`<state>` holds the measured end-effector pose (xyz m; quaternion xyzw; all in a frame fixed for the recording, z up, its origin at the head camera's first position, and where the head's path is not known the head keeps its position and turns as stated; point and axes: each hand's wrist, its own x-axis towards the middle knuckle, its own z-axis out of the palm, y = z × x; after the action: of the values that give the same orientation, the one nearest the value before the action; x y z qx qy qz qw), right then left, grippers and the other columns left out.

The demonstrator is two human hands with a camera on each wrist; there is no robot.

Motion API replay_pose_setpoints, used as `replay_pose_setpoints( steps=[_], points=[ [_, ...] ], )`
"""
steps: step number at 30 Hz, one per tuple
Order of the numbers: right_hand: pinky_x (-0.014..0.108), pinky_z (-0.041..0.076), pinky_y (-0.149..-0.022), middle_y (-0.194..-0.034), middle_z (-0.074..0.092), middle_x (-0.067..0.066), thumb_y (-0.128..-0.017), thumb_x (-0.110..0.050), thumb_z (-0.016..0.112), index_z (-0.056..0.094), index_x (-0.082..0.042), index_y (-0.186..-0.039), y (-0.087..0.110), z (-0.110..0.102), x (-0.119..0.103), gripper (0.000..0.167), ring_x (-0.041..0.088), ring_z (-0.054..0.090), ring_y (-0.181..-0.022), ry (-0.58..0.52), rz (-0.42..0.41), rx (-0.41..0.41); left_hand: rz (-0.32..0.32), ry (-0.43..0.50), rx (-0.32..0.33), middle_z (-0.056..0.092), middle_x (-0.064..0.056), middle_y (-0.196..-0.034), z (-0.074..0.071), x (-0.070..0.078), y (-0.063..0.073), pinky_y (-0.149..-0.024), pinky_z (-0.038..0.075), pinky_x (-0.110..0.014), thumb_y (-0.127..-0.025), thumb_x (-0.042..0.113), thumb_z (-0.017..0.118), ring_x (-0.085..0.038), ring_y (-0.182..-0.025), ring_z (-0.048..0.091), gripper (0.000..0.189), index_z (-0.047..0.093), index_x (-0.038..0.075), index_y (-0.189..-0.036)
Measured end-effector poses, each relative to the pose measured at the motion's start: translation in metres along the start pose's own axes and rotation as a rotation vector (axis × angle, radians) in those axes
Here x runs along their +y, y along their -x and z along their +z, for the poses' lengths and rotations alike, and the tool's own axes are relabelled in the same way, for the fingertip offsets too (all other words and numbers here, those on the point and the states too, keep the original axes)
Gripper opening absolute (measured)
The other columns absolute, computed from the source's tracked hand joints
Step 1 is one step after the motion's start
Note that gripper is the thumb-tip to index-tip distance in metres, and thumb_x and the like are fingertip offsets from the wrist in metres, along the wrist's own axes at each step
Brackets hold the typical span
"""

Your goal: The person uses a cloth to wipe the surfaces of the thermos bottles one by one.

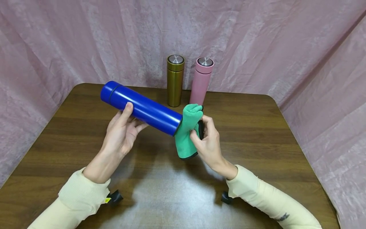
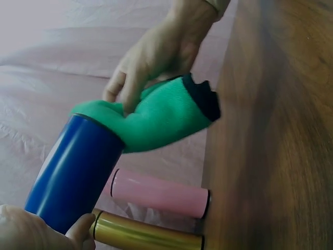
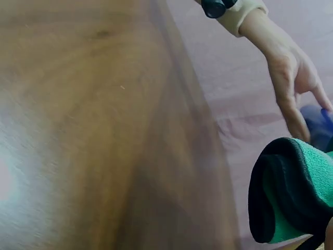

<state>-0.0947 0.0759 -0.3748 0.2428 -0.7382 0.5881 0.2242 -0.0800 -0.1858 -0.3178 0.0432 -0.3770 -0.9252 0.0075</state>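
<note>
A blue thermos bottle (image 1: 145, 108) is tilted in the air above the table, its capped end up to the left. My left hand (image 1: 121, 133) grips it from below, thumb along its near side. Against the bottle's base lies a folded green cloth (image 1: 187, 143) with a dark edge. My right hand (image 1: 210, 143) pinches that cloth between thumb and fingers. In the left wrist view the cloth (image 2: 161, 117) covers the base end of the blue bottle (image 2: 78, 166). The right wrist view shows the cloth's dark folded edge (image 3: 276, 192) close up.
A gold thermos bottle (image 1: 175, 82) and a pink thermos bottle (image 1: 201, 82) stand upright near the back of the wooden table (image 1: 243, 124). A pink curtain (image 1: 128, 41) hangs behind the table and along its sides.
</note>
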Motion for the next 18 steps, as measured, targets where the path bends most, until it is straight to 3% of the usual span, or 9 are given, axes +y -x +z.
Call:
replay_pose_setpoints(
  steps=[6,10,15,18],
  points=[
    [0.025,0.053,-0.086,-0.112,0.064,0.018,-0.087,0.015,0.064,0.052,0.005,-0.126,0.016,0.007,0.002,0.042,0.023,0.063,-0.098,-0.093,0.107,-0.060,0.001,0.057,-0.005,0.056,-0.011,-0.126,0.004,-0.002,-0.001,-0.092,0.059,-0.041,-0.103,0.026,0.064,-0.026,-0.115,0.060,0.051,0.039,0.010,-0.145],
    [0.026,0.055,-0.087,-0.117,0.064,0.018,-0.088,0.012,0.065,0.050,0.005,-0.127,0.028,0.011,-0.003,0.043,0.024,0.063,-0.101,-0.136,0.144,-0.109,0.001,0.099,-0.003,0.057,-0.011,-0.123,0.006,-0.004,-0.003,-0.091,0.059,-0.041,-0.103,0.025,0.063,-0.026,-0.106,0.063,0.048,0.042,0.010,-0.143],
    [0.027,0.058,-0.078,-0.113,0.065,0.017,-0.090,0.010,0.067,0.049,0.003,-0.127,0.041,0.012,-0.009,0.042,0.022,0.065,-0.092,-0.109,0.103,-0.130,-0.014,0.113,0.018,0.056,-0.010,-0.125,0.008,-0.005,-0.004,-0.092,0.059,-0.040,-0.103,0.025,0.064,-0.026,-0.111,0.062,0.046,0.043,0.011,-0.141],
    [0.022,0.053,-0.063,-0.106,0.066,0.015,-0.090,0.010,0.067,0.050,0.003,-0.125,0.046,0.013,-0.011,0.040,0.016,0.061,-0.076,-0.051,0.026,-0.119,-0.035,0.117,0.039,0.054,-0.010,-0.129,0.008,-0.006,-0.005,-0.093,0.058,-0.041,-0.102,0.025,0.064,-0.026,-0.118,0.060,0.047,0.043,0.011,-0.141]
  ],
)
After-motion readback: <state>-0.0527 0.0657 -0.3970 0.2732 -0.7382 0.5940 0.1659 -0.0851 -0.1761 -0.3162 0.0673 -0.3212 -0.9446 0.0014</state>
